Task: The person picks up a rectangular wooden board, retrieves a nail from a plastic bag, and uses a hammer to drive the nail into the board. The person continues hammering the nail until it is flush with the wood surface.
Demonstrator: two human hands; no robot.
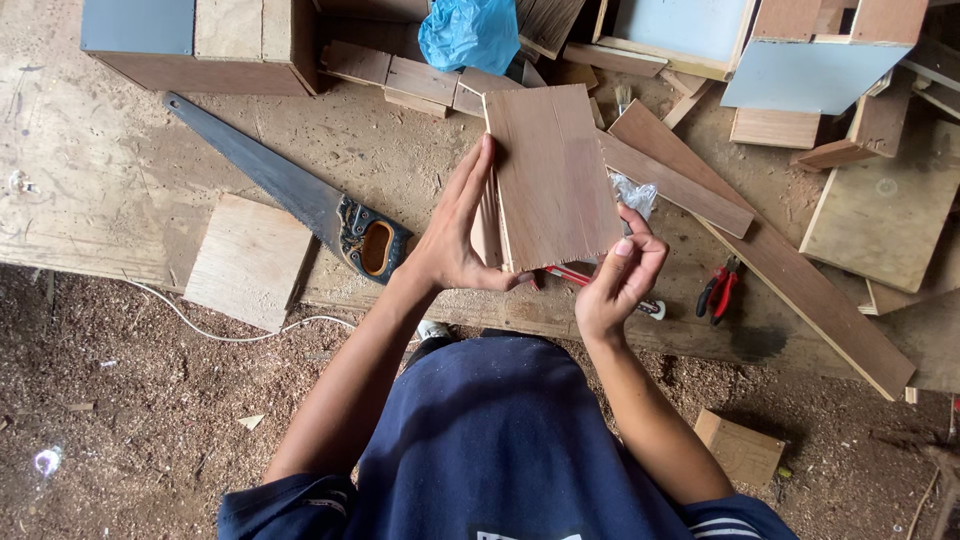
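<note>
Overhead, held a wooden panel point(553, 175) upright between left hand point(455, 235) and right hand point(622, 280).
Gripped both side edges; handsaw point(300, 200) lay left, red pliers point(720, 290) right, scrap boards point(700, 190) crowded behind.

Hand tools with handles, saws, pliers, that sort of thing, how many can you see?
2: a handsaw left of the left hand, red pliers right of the right hand. Others may hide behind the boards.

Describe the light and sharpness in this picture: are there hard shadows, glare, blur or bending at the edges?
Head view: soft, even daylight with only faint shadows, the darkest under the long plank; no glare, even on the handsaw blade; the wooden panel held by the left hand and right hand is sharp; wide-lens bending shows slightly near the frame edges.
</note>
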